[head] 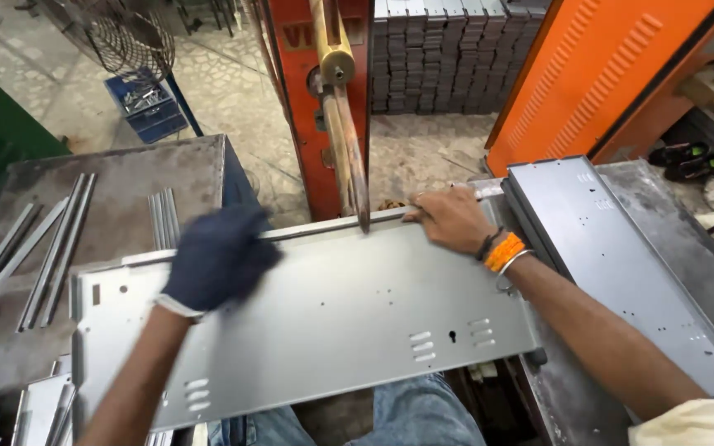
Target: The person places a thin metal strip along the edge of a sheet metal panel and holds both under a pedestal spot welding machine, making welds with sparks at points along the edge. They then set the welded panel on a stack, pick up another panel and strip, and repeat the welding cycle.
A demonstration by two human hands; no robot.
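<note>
A long grey sheet-metal panel with slots and small holes lies across my lap under a spot welder. My left hand, in a dark blue glove, rests on the panel's far edge at the left and looks blurred. My bare right hand, with orange and black bands at the wrist, presses on the far edge at the right, over a thin metal strip lying along that edge. The copper welder electrode comes down onto the strip between my hands.
The orange-red welder body stands behind. A stack of similar panels lies on the right table. Loose metal strips lie on the left table. Stacked grey parts, a fan and a blue crate stand farther back.
</note>
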